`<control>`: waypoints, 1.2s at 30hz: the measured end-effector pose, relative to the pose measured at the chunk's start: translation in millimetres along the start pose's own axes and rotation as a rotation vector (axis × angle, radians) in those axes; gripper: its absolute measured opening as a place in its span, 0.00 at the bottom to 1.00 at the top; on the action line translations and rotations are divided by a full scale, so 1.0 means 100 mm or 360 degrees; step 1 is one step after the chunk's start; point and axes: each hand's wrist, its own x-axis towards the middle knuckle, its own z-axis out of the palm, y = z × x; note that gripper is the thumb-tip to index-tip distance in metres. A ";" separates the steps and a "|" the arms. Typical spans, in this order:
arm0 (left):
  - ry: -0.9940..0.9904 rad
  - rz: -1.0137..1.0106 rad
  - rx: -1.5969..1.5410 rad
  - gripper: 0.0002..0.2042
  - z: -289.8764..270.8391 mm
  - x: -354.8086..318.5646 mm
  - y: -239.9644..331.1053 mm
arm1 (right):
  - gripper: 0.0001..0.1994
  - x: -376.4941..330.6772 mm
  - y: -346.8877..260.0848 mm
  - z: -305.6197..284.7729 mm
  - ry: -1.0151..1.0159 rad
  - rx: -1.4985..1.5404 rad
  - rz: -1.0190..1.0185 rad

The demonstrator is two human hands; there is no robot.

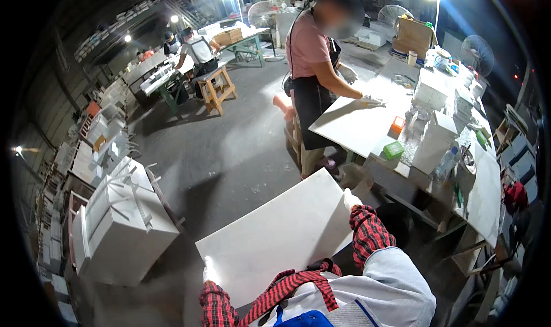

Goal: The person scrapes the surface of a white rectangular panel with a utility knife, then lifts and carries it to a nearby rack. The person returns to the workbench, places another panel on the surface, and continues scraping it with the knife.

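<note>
A large white rectangular slab (275, 229) is held out in front of my body, tilted, with its lower part close to my apron. My left hand (209, 269), in a white glove, grips its left edge near the corner. On the opposite edge, my right hand (351, 199), also gloved in white, closes round the side near the far right corner. The fingers behind the slab are hidden. Red and black checked sleeves cover both forearms.
A co-worker (313, 63) stands at a worktable (350, 129) ahead right. On it are an orange box (398, 125), a green box (394, 150) and white blocks (434, 140). Stacked white slabs (126, 229) stand at left. Farther back, people sit near a wooden stool (217, 91).
</note>
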 end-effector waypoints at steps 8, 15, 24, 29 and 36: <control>-0.0184 0.0142 0.0204 0.47 -0.46 2.06 0.61 | 0.35 0.64 -0.11 0.74 0.0309 0.0261 0.0192; -0.0208 0.0084 0.0166 0.43 -0.87 2.83 0.88 | 0.42 0.35 -1.00 1.14 0.0196 0.0203 0.0280; -0.0305 0.0075 0.0148 0.46 -0.77 3.79 1.53 | 0.44 0.78 -1.84 1.35 0.0231 0.0138 0.0295; -0.0214 -0.0038 0.0098 0.41 -0.60 3.64 2.37 | 0.44 1.17 -2.51 1.41 0.0123 0.0189 0.0429; 0.0025 -0.0129 0.0139 0.50 -0.59 3.68 2.93 | 0.47 1.50 -3.62 1.61 0.0096 0.0105 0.0288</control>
